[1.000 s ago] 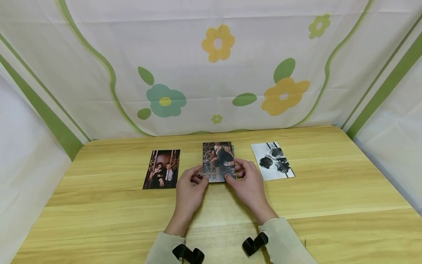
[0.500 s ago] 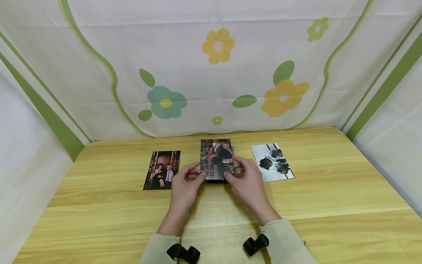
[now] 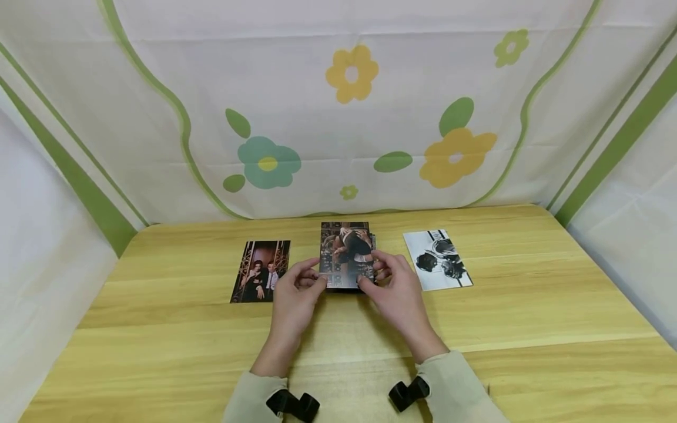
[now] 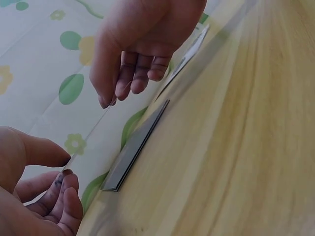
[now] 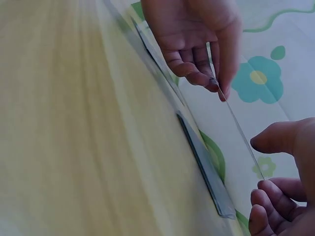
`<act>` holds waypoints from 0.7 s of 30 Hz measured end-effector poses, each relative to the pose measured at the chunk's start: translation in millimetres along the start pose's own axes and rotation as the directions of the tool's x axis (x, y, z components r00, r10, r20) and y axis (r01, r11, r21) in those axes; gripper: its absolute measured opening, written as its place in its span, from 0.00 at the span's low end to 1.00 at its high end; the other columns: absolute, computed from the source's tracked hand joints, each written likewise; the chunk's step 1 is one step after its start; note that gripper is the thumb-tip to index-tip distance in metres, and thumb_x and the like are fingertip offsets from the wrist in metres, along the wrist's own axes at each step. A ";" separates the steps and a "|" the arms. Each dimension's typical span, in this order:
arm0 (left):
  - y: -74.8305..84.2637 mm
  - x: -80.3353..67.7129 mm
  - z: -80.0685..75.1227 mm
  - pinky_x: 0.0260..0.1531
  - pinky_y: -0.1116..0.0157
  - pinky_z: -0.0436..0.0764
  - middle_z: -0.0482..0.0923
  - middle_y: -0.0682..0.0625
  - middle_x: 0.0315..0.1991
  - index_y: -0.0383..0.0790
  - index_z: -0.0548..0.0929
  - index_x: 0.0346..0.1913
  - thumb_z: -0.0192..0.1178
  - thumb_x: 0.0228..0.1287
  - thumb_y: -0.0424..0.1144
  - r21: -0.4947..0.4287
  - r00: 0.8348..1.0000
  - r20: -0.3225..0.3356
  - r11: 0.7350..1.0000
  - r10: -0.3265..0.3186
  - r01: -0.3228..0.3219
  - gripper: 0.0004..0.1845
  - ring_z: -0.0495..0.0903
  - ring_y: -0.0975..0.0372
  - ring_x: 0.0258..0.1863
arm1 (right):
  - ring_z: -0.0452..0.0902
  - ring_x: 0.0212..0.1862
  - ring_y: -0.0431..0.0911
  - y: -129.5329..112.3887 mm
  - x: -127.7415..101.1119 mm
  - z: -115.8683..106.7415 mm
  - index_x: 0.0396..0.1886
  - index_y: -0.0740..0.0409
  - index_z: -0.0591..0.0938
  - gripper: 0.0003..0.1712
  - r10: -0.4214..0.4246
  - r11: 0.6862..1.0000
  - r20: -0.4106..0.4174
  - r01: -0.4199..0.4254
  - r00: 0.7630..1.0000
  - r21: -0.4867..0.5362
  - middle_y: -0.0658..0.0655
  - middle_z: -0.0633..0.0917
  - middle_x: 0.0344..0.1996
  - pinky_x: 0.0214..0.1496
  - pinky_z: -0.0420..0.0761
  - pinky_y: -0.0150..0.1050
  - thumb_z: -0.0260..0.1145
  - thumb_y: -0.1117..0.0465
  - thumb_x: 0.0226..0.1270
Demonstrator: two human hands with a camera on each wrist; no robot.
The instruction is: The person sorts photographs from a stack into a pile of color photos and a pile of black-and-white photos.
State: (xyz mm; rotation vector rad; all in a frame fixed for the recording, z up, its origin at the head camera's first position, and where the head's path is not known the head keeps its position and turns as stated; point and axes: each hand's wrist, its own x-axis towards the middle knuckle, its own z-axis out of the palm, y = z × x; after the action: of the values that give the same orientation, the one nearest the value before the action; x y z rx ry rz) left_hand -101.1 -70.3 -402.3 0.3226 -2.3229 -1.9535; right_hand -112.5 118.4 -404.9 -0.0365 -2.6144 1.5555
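Observation:
Held between both hands is a photo card showing a person in dark clothes against a patterned background. My left hand pinches its near left corner between thumb and fingers. At the near right corner, my right hand grips it, thumb on the face and fingers beneath. In the left wrist view the card appears almost edge-on, raised above the table. Below it lies a thin dark stack of cards, mostly hidden by the held card in the head view.
A dark photo card showing two people lies on the wooden table to the left. To the right lies a black-and-white photo card. A white floral cloth hangs behind the table.
The held card has shifted slightly left and up, leaving the dark stack's near edge showing beneath it. My left hand has moved a little left; the side cards stay put.

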 end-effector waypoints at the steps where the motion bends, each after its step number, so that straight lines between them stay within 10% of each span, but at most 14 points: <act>1: -0.2 -0.1 0.7 0.38 0.73 0.80 0.83 0.44 0.45 0.38 0.87 0.62 0.68 0.68 0.28 0.006 1.000 -0.009 1.000 0.003 -0.003 0.20 0.79 0.59 0.42 | 0.79 0.48 0.47 0.3 -0.7 0.5 0.72 0.59 0.80 0.37 0.005 1.000 0.007 -0.005 1.000 0.002 0.55 0.83 0.50 0.54 0.80 0.39 0.79 0.61 0.63; 11: -0.4 0.4 -0.5 0.38 0.71 0.77 0.81 0.42 0.42 0.33 0.87 0.58 0.64 0.65 0.25 0.146 0.985 -0.137 0.986 0.107 -0.087 0.19 0.78 0.59 0.39 | 0.79 0.48 0.47 -3.4 -7.3 13.5 0.73 0.59 0.79 0.38 -0.004 0.997 0.043 0.001 0.999 0.073 0.57 0.83 0.50 0.48 0.82 0.30 0.78 0.64 0.62; 21: 16.2 5.9 -36.0 0.38 0.72 0.75 0.79 0.45 0.43 0.35 0.87 0.59 0.64 0.69 0.29 0.156 0.970 -0.241 0.988 0.025 0.014 0.17 0.74 0.59 0.41 | 0.77 0.47 0.46 -28.7 -7.9 49.0 0.75 0.62 0.77 0.40 -0.081 0.992 0.113 0.069 0.990 0.105 0.56 0.80 0.48 0.47 0.81 0.30 0.79 0.60 0.65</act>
State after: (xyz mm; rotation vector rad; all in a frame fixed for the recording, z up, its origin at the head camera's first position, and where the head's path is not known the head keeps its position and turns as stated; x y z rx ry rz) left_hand -101.2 -103.6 -380.4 0.5340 -2.3159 -1.6268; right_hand -108.5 61.2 -403.5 0.1639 -2.5846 1.7101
